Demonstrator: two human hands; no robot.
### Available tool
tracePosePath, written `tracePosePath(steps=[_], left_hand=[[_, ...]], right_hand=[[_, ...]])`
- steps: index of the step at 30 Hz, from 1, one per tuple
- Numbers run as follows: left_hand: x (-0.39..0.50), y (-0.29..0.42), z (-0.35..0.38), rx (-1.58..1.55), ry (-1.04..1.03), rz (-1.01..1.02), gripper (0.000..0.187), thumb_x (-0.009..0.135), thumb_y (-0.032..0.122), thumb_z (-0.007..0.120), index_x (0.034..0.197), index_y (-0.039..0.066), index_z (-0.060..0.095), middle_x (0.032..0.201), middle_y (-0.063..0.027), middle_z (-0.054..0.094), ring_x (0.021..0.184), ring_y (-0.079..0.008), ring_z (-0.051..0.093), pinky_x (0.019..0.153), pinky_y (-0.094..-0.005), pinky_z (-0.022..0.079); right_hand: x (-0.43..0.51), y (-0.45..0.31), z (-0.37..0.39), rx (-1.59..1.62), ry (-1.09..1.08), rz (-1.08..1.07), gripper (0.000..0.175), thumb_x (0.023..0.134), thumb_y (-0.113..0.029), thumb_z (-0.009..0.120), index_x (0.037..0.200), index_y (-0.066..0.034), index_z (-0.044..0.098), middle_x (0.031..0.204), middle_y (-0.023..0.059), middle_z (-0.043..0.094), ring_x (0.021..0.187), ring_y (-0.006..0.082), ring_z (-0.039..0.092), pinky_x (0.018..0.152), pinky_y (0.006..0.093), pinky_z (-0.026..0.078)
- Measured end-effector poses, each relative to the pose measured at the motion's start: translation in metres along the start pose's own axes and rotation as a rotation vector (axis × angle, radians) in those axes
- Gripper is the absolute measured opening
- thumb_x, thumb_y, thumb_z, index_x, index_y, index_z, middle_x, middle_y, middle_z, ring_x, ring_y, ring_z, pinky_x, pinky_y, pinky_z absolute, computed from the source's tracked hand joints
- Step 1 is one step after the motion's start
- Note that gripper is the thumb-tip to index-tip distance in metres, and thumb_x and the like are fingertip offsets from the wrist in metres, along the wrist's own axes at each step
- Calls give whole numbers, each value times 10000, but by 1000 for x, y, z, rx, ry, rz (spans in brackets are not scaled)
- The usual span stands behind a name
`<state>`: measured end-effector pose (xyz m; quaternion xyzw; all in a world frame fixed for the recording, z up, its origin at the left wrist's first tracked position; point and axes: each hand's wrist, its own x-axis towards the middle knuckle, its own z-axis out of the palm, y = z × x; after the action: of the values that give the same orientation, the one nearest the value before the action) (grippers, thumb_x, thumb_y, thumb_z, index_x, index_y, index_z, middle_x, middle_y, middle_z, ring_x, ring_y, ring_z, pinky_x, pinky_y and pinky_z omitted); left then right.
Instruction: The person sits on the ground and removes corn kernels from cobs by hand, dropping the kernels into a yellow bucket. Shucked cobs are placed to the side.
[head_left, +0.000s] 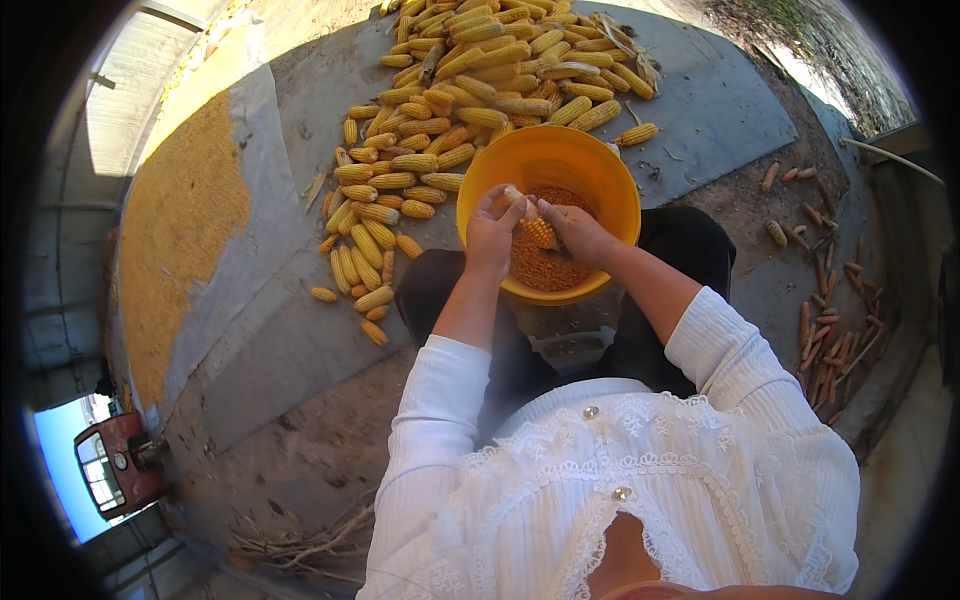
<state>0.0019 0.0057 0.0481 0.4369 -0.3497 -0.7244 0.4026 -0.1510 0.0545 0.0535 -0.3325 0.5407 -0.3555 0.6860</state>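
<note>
A partly shelled corn cob (534, 223) is held over the yellow plastic bucket (624, 180). My left hand (491, 225) grips it near its bare, pale end. Fingers of my right hand (576, 231) press on the cob from the other side, close to the rows of yellow kernels that are still on it. Loose orange-yellow kernels (551, 274) cover the bottom of the bucket, which stands between my knees. Parts of the cob are hidden behind my fingers.
Beyond the bucket lies a large heap of corn ears (480, 75), spilling to the left. Bare cobs (829, 345) are scattered at the right. Spread grain (187, 225) covers a sheet at the far left. Dry sticks (315, 540) lie at lower left, near a red vehicle (124, 466).
</note>
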Motion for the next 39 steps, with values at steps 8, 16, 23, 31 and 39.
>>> tracePosePath(steps=[8, 16, 23, 31, 39], left_hand=[[-4, 18, -9, 15, -58, -13, 304, 914, 87, 621, 1175, 77, 466, 1076, -154, 645, 950, -167, 643, 750, -233, 544], [-7, 3, -5, -95, -1, 53, 330, 910, 87, 627, 1194, 96, 461, 1050, -125, 663, 935, -142, 629, 745, -233, 507], [6, 4, -11, -44, 20, 21, 293, 931, 99, 595, 1192, 90, 461, 1098, -137, 623, 961, -177, 629, 771, -272, 562], [7, 0, -10, -173, 32, 18, 273, 930, 99, 597, 1169, 97, 466, 1112, -129, 605, 997, -210, 616, 821, -333, 564], [6, 0, -10, -181, 66, 14, 266, 921, 102, 613, 1143, 105, 467, 1088, -119, 608, 978, -203, 619, 809, -325, 569]], right_hand=[[-2, 2, 6, 48, -29, -38, 466, 998, -472, 391, 1096, -54, 573, 735, 12, 494, 574, 95, 473, 532, 225, 458], [4, 0, 3, 143, -30, 52, 434, 997, -458, 403, 1104, -71, 570, 752, 11, 502, 597, 95, 479, 558, 239, 455], [1, -7, 3, 49, -93, -5, 435, 990, -467, 416, 1081, -72, 574, 751, 8, 492, 573, 97, 484, 511, 234, 414], [15, 9, 0, 212, -35, -7, 423, 998, -457, 401, 959, -68, 562, 666, 4, 486, 483, 91, 440, 446, 232, 337], [8, 5, -2, 148, -90, -29, 431, 1003, -453, 376, 890, -79, 557, 621, 7, 494, 440, 95, 421, 423, 239, 308]])
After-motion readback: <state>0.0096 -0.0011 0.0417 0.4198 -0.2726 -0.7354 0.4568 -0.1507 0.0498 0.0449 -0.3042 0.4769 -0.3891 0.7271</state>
